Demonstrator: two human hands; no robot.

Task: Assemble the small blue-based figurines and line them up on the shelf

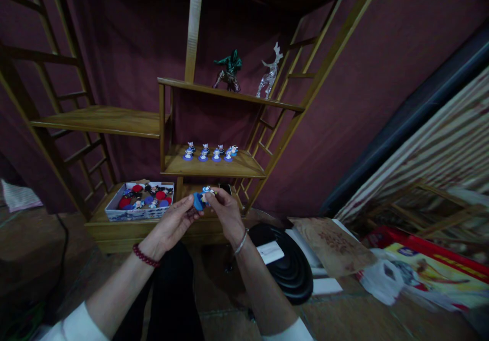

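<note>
the toy [208, 193] is between both hands, held up in front of the stand [103, 121], its blue base [198, 201] on the left side. the left hand [178, 224] is nearly closed, thumb and fingers pinching the base; the right hand [227, 211] is pinched too, its fingertips on the toy's upper part. whether toy and base are joined is too small to tell. if they are loose, an uneven twist could part them, and a slack pinch could let one drop to the floor [221, 325]. a careless reach over the lower shelf [244, 168] could topple its toys [216, 154], which stand close together. counted: one toy in hand; eight on that shelf, four in front, four behind; one box [139, 215], its discs [124, 202] and toys too jumbled to count; one green figure [234, 66] and one clear deer [271, 73] above; two bracelets [145, 256], one per wrist
</note>
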